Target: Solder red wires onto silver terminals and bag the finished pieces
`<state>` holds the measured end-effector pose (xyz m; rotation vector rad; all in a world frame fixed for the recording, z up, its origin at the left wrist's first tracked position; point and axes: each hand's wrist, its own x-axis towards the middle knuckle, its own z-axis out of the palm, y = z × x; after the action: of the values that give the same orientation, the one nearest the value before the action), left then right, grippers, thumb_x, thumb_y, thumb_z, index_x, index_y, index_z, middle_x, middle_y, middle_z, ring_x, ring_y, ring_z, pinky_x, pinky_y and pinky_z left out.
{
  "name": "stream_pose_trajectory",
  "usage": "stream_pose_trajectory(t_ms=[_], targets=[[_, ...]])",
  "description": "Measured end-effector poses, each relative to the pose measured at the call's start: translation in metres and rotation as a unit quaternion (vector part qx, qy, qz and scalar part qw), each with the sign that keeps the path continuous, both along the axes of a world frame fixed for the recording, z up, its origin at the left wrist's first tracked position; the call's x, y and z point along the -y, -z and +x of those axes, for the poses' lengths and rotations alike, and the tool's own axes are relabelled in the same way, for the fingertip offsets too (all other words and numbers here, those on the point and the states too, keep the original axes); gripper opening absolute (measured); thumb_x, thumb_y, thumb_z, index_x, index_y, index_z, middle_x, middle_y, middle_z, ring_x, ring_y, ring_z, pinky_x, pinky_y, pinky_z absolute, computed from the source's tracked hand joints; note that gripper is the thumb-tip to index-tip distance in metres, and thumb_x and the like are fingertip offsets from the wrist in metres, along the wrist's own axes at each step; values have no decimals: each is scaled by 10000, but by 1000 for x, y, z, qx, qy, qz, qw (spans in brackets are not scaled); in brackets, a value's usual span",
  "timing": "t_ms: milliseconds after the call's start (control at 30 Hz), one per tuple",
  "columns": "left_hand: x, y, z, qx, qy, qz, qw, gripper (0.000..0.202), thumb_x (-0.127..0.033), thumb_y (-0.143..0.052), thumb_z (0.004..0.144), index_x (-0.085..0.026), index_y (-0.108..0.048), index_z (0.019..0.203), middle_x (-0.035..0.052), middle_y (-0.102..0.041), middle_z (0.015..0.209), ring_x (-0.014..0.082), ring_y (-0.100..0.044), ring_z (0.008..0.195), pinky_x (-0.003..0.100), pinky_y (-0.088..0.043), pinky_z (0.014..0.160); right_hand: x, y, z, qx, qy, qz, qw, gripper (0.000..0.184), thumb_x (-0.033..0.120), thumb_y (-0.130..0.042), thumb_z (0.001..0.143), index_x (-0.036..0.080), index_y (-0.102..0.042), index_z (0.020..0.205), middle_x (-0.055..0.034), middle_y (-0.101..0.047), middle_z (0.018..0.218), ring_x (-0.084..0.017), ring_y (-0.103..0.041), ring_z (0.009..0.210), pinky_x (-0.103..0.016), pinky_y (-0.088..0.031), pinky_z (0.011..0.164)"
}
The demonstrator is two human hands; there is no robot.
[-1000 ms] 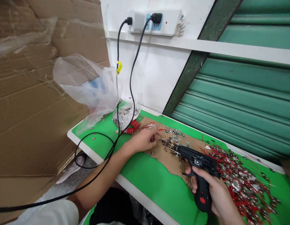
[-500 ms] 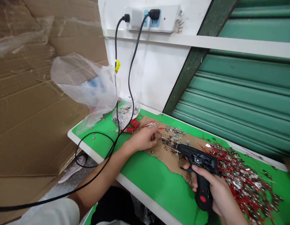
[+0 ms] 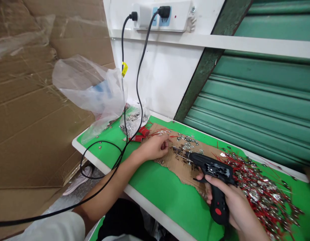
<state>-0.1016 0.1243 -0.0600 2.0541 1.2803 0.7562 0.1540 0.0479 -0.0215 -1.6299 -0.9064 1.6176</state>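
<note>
My right hand [image 3: 225,192] wraps around the grip of a black soldering gun [image 3: 210,167], a finger at its trigger. The gun's thin tip points left over a scorched piece of cardboard [image 3: 175,167], just short of my left hand [image 3: 158,147]. The fingers of my left hand are pinched together low over the cardboard; what they hold is too small to make out. Several small metal discs [image 3: 188,142] and red wires [image 3: 157,131] lie by that hand. On the right spreads a heap of metal discs with red wires attached [image 3: 262,190].
A green table [image 3: 157,190] with a white edge carries everything. Red wire bundles [image 3: 137,138] and a clear bag of metal parts [image 3: 134,120] lie left. A black cable [image 3: 114,164] crosses my left forearm from the wall socket [image 3: 178,16]. Cardboard [image 3: 31,134] stands left.
The soldering gun and my right hand have shifted very slightly down in view. My left hand stays pinched in nearly the same place.
</note>
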Motion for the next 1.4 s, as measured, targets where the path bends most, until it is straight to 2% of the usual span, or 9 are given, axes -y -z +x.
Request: stream_pose_trajectory(t_ms=[200,400,600,733,900,1133,1400], targets=[[-2,4,-1,16,-1,-7,1000,339,-112,-548,784,-186,-591,1112,-3,-653,806,111,-581,689,205,-460,639,-1,-7,-1,19,-6,4,1000,393,496,-768,652,131,-768,796,-10,-515,466,-131,-473,427,-242,-356,434],[-1,2,-3,25,9,-14,1000,369,-100,-551,767,-190,-585,1124,-12,-643,789,106,-575,682,203,-458,647,-1,-7,-1,36,-1,2,999,365,488,-772,643,142,-756,759,-22,-533,464,-146,-497,428,-244,-355,421],[0,1,-2,21,13,-16,1000,351,-118,-562,777,-192,-582,1120,-7,-661,816,108,-585,701,198,-450,641,0,-6,-2,28,-5,14,1000,430,498,-774,656,122,-768,863,-10,-518,458,-132,-485,428,-237,-359,433],[0,1,-2,18,5,-15,1000,348,-120,-566,775,-192,-585,1115,-6,-663,820,109,-584,696,198,-447,628,0,-2,0,34,-4,17,999,445,512,-776,654,120,-769,865,-9,-516,463,-133,-476,429,-242,-353,428],[-1,1,-1,15,9,-10,1000,362,-109,-564,773,-186,-589,1126,-3,-663,820,113,-592,705,211,-460,656,-4,9,7,49,-6,-8,999,551,582,-789,586,112,-775,873,-30,-526,448,-162,-476,416,-261,-316,389],[0,-1,-1,17,5,-15,1000,339,-134,-570,795,-196,-584,1128,-6,-664,817,106,-583,684,198,-441,624,-4,0,4,-33,-17,-15,999,382,478,-753,687,140,-756,865,-2,-505,467,-136,-460,424,-253,-359,436],[-1,1,0,5,-4,-19,1000,333,-159,-569,800,-199,-590,1130,-11,-666,801,103,-576,663,194,-436,612,-6,5,7,-91,-16,-28,995,344,460,-745,726,146,-744,866,1,-512,456,-131,-455,410,-248,-337,435]])
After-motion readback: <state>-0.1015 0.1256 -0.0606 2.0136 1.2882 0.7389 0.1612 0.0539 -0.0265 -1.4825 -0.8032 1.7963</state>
